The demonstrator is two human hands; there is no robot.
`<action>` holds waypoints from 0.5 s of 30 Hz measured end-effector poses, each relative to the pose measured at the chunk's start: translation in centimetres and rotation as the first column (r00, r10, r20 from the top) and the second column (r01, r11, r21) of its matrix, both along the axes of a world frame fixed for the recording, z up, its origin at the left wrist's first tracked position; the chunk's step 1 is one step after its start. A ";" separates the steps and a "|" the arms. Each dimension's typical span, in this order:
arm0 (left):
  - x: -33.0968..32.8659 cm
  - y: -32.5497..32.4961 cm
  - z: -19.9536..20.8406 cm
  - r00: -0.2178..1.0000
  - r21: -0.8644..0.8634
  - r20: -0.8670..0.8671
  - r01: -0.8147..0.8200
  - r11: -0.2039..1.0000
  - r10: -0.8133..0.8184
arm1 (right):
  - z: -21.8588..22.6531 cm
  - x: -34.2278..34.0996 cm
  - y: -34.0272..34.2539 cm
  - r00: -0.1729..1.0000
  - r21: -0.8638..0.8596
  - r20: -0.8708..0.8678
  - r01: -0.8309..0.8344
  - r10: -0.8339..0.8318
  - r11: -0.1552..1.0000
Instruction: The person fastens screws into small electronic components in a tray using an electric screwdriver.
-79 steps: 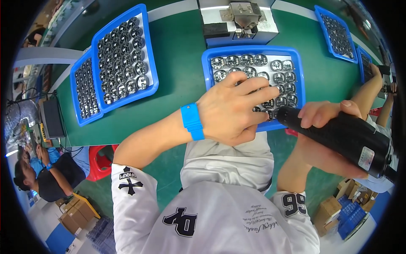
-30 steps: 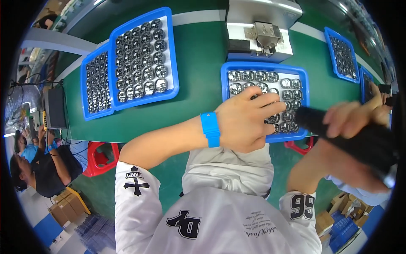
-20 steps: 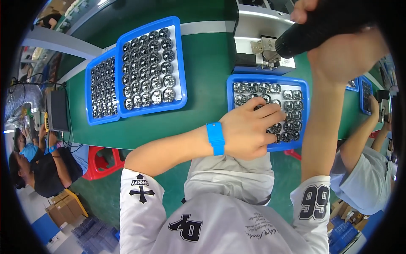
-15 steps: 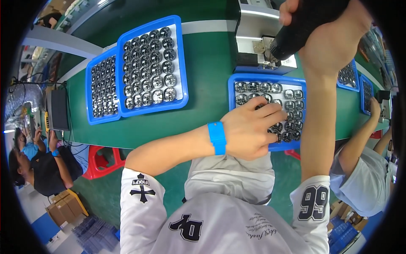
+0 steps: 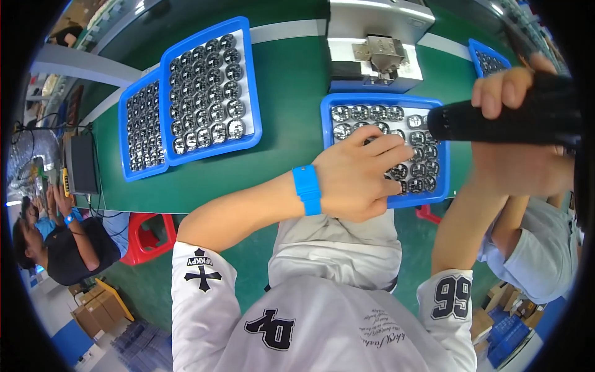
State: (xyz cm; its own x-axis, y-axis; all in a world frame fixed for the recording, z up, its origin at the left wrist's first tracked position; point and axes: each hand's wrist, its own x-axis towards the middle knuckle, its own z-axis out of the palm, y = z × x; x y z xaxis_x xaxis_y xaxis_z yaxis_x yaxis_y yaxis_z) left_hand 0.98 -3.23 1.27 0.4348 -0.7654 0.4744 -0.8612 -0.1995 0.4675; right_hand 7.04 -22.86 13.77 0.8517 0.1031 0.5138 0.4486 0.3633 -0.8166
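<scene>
My left hand point(image 5: 356, 175), with a blue band on its wrist, reaches over a blue tray point(image 5: 384, 98) of shiny round parts point(image 5: 377, 113). Its fingers are spread and bent down among the parts; nothing shows clearly held, though some fingertips are hidden. At the right, my right hand point(image 5: 511, 167), smeared by motion, is closed round a black, tapered electric screwdriver point(image 5: 496, 126). The tool's nose lies over the tray's right side, pointing left. Behind the tray stands a metal fixture point(image 5: 384, 56) with a small block clamped on it, apart from both hands.
Two more blue trays point(image 5: 255, 118) filled with round parts stand at the left of the green table point(image 5: 291, 74). Another blue tray point(image 5: 477, 59) lies at the back right. A red stool point(image 5: 149, 239) and co-workers sit on both sides.
My right hand has carried the electric screwdriver from the metal fixture down and right, uncovering the fixture. My left hand stays over the tray; the view has shifted slightly.
</scene>
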 end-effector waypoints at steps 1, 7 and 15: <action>0.0 0.2 0.0 1.000 0.016 -0.002 -0.014 1.000 0.014 | 0.0 0.0 1.0 0.999 -0.003 0.009 0.053 -0.053 0.999; 0.0 -0.1 -0.1 1.000 0.008 -0.008 -0.003 1.000 0.003 | 1.6 1.5 5.4 0.922 -0.011 0.078 0.381 -0.379 0.924; 0.1 -0.1 0.0 1.000 -0.026 -0.007 -0.028 0.999 0.028 | 1.6 4.6 8.9 0.830 -0.036 0.076 0.556 -0.552 0.831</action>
State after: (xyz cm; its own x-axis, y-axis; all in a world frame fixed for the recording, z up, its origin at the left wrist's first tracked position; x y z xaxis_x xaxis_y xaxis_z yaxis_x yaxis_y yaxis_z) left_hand 1.07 -3.34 1.27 0.4591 -0.7405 0.4908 -0.8523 -0.2114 0.4784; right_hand 11.67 -13.91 15.34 0.7425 -0.3474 0.5728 0.6093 -0.0049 -0.7929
